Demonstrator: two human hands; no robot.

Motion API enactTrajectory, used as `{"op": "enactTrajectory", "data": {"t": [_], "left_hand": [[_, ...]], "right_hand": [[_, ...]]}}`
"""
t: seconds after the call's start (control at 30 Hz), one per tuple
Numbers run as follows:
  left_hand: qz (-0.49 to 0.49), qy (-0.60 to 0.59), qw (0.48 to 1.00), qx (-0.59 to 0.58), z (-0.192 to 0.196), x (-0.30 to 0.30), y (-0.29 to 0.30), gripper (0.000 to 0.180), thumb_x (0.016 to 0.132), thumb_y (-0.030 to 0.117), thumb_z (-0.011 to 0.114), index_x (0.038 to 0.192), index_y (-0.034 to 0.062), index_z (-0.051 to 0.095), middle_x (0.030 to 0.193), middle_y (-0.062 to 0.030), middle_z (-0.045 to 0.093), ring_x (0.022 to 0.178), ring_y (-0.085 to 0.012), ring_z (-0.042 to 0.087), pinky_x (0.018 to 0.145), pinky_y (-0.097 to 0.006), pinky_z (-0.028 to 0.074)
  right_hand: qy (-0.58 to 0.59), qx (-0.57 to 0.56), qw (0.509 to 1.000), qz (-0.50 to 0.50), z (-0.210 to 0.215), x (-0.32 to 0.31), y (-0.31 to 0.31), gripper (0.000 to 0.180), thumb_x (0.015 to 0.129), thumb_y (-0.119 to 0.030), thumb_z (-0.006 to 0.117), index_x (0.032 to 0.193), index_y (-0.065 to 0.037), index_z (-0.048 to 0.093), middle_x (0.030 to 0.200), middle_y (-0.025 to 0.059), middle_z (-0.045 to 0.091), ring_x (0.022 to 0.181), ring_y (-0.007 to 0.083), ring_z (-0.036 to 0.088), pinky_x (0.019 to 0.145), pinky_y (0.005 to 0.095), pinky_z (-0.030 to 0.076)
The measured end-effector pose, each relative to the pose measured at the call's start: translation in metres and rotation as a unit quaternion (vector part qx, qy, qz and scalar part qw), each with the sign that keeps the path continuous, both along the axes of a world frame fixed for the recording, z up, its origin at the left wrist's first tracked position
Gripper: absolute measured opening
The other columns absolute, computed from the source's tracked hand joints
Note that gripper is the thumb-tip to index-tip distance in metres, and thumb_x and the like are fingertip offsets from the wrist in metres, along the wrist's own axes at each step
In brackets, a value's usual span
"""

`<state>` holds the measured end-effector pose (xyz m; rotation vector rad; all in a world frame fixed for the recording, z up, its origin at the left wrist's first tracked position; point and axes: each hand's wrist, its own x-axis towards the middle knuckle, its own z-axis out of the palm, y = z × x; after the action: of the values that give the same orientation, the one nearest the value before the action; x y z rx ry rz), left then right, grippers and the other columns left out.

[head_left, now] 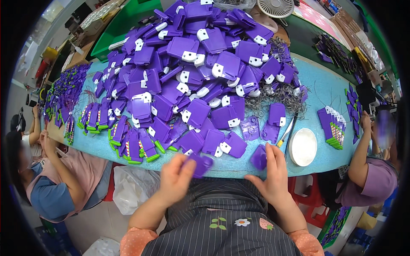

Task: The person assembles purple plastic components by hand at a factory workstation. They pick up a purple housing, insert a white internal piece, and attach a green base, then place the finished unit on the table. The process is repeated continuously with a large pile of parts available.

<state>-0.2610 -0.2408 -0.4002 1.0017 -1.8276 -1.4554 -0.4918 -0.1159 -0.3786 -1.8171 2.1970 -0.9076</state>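
Note:
My left hand [174, 178] is closed on a flat purple plastic part [201, 165], smeared by motion, at the table's front edge. To its right, my right hand [274, 176] has its thumb and fingers around a second purple plastic piece [258, 158]. Just beyond both hands rises a big heap of purple plastic cases with white corner tabs [198, 113]. Two translucent purple shells [250, 129] lie at the heap's near right side. Past my right hand are a tool with a yellow handle [282, 140] and a round white dish [303, 147].
Purple-and-green parts [134, 147] lie in fanned rows at the left of the blue table [256, 164]. Another fanned stack [332, 128] sits at the right. Thin grey wires [277, 100] tangle beside the heap. Co-workers sit on both sides. A white fan [275, 6] stands at the back.

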Motion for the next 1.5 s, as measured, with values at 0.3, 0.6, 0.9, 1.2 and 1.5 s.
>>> {"op": "enactTrajectory", "data": {"t": [0.3,0.6,0.9,1.2,1.5], "left_hand": [[-0.067,-0.064,0.988,-0.121,0.016,-0.067,-0.057,0.023,0.095,0.020,0.048,0.089,-0.0003,0.057,0.073,-0.0014,0.058,0.064,-0.0064,0.051,0.057,-0.024,0.043],[-0.069,0.155,0.964,0.202,0.032,-0.050,-0.077,0.024,0.097,0.021,0.043,0.108,-0.0005,0.049,0.085,-0.0118,0.063,0.069,-0.0160,0.064,0.059,-0.025,0.051],[0.019,0.193,0.924,0.331,0.023,0.040,-0.017,0.028,0.095,0.016,0.045,0.116,-0.0023,0.045,0.104,-0.0220,0.061,0.079,-0.0235,0.065,0.067,-0.029,0.052],[-0.020,0.327,0.843,0.427,0.028,-0.033,0.033,0.040,0.098,0.027,0.037,0.131,0.0058,0.031,0.122,-0.0227,0.051,0.097,-0.0318,0.061,0.081,-0.042,0.052],[-0.186,0.073,0.855,0.478,0.024,-0.019,0.039,0.033,0.095,0.018,0.047,0.122,-0.0002,0.042,0.106,-0.0146,0.062,0.086,-0.0207,0.065,0.076,-0.030,0.054]], "right_hand": [[0.090,-0.055,0.991,0.078,-0.025,0.023,-0.074,0.049,0.062,-0.015,0.075,0.106,-0.006,0.058,0.103,0.0116,0.053,0.083,0.0267,0.052,0.070,0.0365,0.044],[0.042,0.008,0.983,0.178,-0.004,0.077,-0.070,0.053,0.067,-0.023,0.074,0.112,-0.003,0.056,0.086,0.0064,0.054,0.071,0.0205,0.055,0.058,0.0316,0.044],[-0.281,0.083,0.916,0.273,0.003,0.041,-0.027,0.027,0.081,-0.008,0.063,0.103,-0.001,0.049,0.089,0.0098,0.059,0.073,0.0140,0.060,0.052,0.0276,0.045],[-0.670,0.132,0.698,0.215,-0.010,0.045,0.021,0.031,0.093,-0.005,0.045,0.121,0.001,0.033,0.097,0.0153,0.059,0.071,0.0120,0.053,0.065,0.0274,0.045],[-0.651,0.128,0.747,0.040,0.003,0.003,-0.012,0.036,0.096,-0.017,0.045,0.124,0.006,0.048,0.113,0.0163,0.059,0.088,0.0172,0.061,0.076,0.0286,0.050]]}}
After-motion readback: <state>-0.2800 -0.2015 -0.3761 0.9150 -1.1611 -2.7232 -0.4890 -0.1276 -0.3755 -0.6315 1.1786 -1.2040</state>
